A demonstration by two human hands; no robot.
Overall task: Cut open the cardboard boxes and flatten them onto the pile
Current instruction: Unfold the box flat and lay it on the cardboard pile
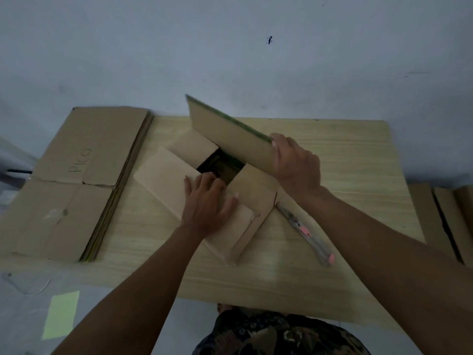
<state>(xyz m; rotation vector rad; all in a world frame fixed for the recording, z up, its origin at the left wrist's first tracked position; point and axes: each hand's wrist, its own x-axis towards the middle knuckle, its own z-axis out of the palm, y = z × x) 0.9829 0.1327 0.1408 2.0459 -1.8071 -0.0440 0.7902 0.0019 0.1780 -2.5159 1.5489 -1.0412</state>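
The wooden board (332,155) under everything is my landmark. On its left end lies the pile (84,180) of flattened cardboard, its top sheet marked in pen and a stack of edges showing along its right side. At the middle of the board sits the box (245,201) I am working on, turned cornerwise to me, its flaps spread and a dark opening showing between them.

The far flap (230,139) stands raised and tilted. My right hand (297,165) grips its near corner, fingers curled over the edge. My left hand (208,202) rests on the near-left flap (163,178), fingers fairly straight and pressing it down rather than clasping it; the fingertips reach the rim of the opening.

I judge the box light and empty, so it will slide on the smooth board unless one hand pins it. The flaps are stiff across their faces but bend readily at the creases, so the best hold is at a flap's free edge or corner, where leverage is greatest. The corrugated edges may be sharp enough to scrape skin.

The knife (307,234), clear-bodied with pink parts, lies on the board just right of the box, touched by neither hand. More cardboard (445,221) sits past the board's right end.
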